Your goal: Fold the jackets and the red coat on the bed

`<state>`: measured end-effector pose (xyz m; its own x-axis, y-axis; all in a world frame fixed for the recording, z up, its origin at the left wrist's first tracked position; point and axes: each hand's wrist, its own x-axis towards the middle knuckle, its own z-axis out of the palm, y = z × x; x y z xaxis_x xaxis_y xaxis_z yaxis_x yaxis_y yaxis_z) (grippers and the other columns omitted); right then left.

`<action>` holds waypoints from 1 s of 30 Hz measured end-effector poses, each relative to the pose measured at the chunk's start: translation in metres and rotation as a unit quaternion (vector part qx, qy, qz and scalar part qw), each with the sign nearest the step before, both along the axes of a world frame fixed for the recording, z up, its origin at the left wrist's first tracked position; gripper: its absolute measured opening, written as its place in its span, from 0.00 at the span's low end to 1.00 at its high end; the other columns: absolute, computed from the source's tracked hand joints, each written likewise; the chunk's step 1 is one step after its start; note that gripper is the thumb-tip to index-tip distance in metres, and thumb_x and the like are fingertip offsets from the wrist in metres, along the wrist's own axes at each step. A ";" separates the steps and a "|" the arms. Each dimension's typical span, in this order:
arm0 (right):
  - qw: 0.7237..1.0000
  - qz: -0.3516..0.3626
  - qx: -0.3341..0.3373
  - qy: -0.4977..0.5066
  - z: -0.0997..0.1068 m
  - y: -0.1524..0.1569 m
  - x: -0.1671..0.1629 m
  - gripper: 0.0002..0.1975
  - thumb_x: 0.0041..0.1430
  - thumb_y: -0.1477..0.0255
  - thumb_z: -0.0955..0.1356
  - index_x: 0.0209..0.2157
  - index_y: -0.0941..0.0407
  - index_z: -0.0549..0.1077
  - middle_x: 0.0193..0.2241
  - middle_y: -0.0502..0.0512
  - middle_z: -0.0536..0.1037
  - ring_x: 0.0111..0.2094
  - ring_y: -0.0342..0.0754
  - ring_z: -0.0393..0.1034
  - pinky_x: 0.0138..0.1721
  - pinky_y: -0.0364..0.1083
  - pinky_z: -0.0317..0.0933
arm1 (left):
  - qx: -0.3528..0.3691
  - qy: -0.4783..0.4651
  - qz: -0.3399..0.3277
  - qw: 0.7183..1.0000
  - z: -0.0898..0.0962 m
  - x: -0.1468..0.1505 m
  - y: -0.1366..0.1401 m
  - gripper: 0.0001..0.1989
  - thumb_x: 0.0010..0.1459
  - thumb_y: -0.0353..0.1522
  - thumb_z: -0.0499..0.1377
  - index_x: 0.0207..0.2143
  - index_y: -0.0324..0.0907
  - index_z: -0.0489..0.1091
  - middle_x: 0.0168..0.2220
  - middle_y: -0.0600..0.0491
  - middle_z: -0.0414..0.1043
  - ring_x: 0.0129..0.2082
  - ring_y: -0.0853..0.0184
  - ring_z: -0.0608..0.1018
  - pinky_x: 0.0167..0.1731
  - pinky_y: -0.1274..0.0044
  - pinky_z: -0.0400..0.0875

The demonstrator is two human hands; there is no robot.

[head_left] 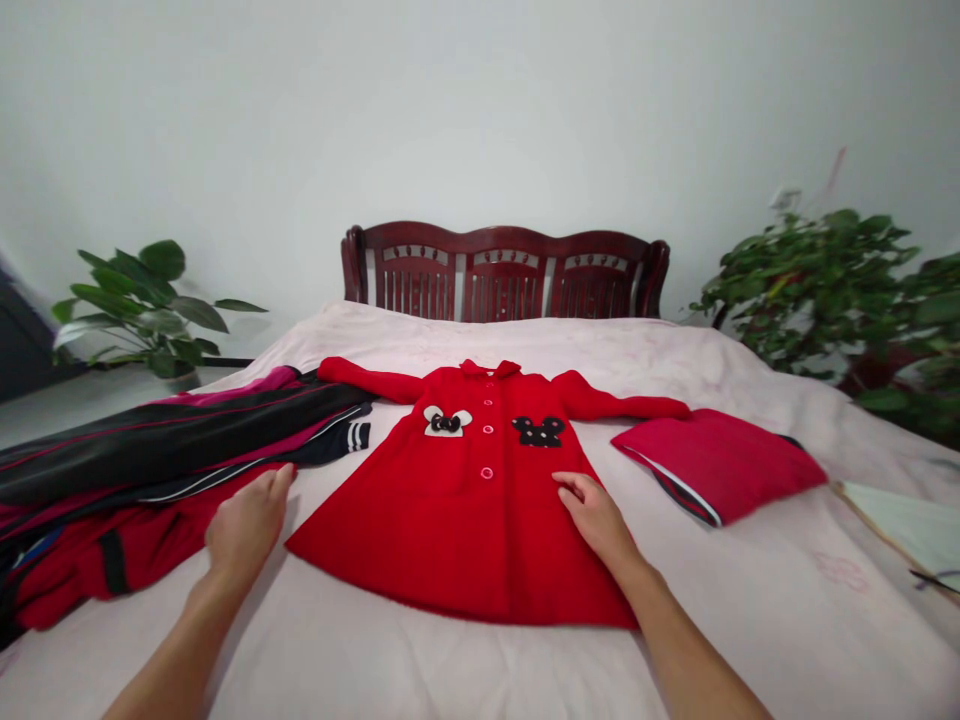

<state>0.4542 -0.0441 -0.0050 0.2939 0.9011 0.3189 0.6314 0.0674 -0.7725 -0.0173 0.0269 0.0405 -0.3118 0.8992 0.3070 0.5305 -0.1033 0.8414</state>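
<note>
My left hand is hanging loosely fisted beside the red button-front coat, my right hand is apparently hovering half-curled over it.

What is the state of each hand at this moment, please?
Left hand: closed in a loose fist, nothing visibly held.
Right hand: partly open, over the red coat; whether it touches cannot be told.

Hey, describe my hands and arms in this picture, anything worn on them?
Your left hand and right hand wear no gloves. Both forearms are bare as far as they show: no sleeves, watch or bracelet. I see no rings, though some fingers are hidden.
</note>
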 end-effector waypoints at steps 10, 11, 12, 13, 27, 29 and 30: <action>0.994 0.060 -0.058 0.066 0.040 -0.053 -0.010 0.12 0.55 0.65 0.67 0.38 0.53 0.79 0.41 0.56 0.81 0.44 0.52 0.75 0.52 0.52 0.64 | 0.052 0.173 -0.279 0.943 -0.001 0.062 -0.052 0.20 0.51 0.42 0.65 0.48 0.53 0.76 0.55 0.50 0.73 0.59 0.50 0.68 0.62 0.62 0.56; 0.994 0.076 -0.062 0.049 0.043 -0.058 -0.018 0.11 0.56 0.66 0.67 0.37 0.53 0.79 0.40 0.56 0.81 0.43 0.52 0.74 0.51 0.51 0.64 | 0.043 0.189 -0.343 0.919 -0.004 0.082 -0.063 0.22 0.50 0.42 0.66 0.50 0.55 0.75 0.57 0.51 0.71 0.60 0.50 0.68 0.61 0.62 0.58; 0.993 0.092 -0.063 0.035 0.044 -0.063 -0.027 0.11 0.56 0.67 0.66 0.37 0.53 0.79 0.40 0.56 0.81 0.43 0.52 0.74 0.50 0.51 0.64 | 0.038 0.209 -0.397 0.893 -0.006 0.102 -0.074 0.27 0.50 0.41 0.67 0.54 0.57 0.72 0.59 0.51 0.69 0.61 0.51 0.66 0.61 0.62 0.59; 0.992 0.106 -0.062 0.023 0.045 -0.067 -0.035 0.11 0.57 0.68 0.66 0.37 0.53 0.79 0.40 0.55 0.81 0.42 0.51 0.74 0.49 0.50 0.65 | 0.037 0.224 -0.441 0.868 -0.009 0.120 -0.084 0.31 0.48 0.40 0.68 0.57 0.57 0.69 0.61 0.51 0.67 0.61 0.50 0.66 0.60 0.62 0.59; 0.969 0.097 -0.098 -0.205 0.035 -0.071 -0.070 0.12 0.54 0.76 0.67 0.38 0.48 0.78 0.32 0.47 0.79 0.33 0.45 0.73 0.33 0.43 0.59 | -0.078 -0.112 -0.309 0.941 -0.043 0.169 -0.078 0.16 0.60 0.43 0.55 0.32 0.42 0.74 0.32 0.52 0.77 0.35 0.61 0.77 0.38 0.75 0.68; 0.968 0.090 -0.092 -0.213 0.038 -0.068 -0.077 0.12 0.56 0.75 0.67 0.40 0.48 0.77 0.33 0.48 0.80 0.35 0.46 0.74 0.35 0.43 0.60 | -0.086 -0.144 -0.293 0.941 -0.043 0.169 -0.075 0.15 0.58 0.43 0.57 0.34 0.41 0.75 0.34 0.51 0.78 0.37 0.60 0.77 0.41 0.74 0.68; 0.970 0.088 -0.086 -0.210 0.039 -0.067 -0.081 0.12 0.56 0.74 0.67 0.42 0.48 0.77 0.33 0.48 0.80 0.36 0.46 0.74 0.36 0.44 0.60 | -0.090 -0.158 -0.294 0.939 -0.042 0.170 -0.074 0.15 0.57 0.43 0.58 0.34 0.41 0.76 0.34 0.51 0.78 0.38 0.60 0.77 0.42 0.74 0.68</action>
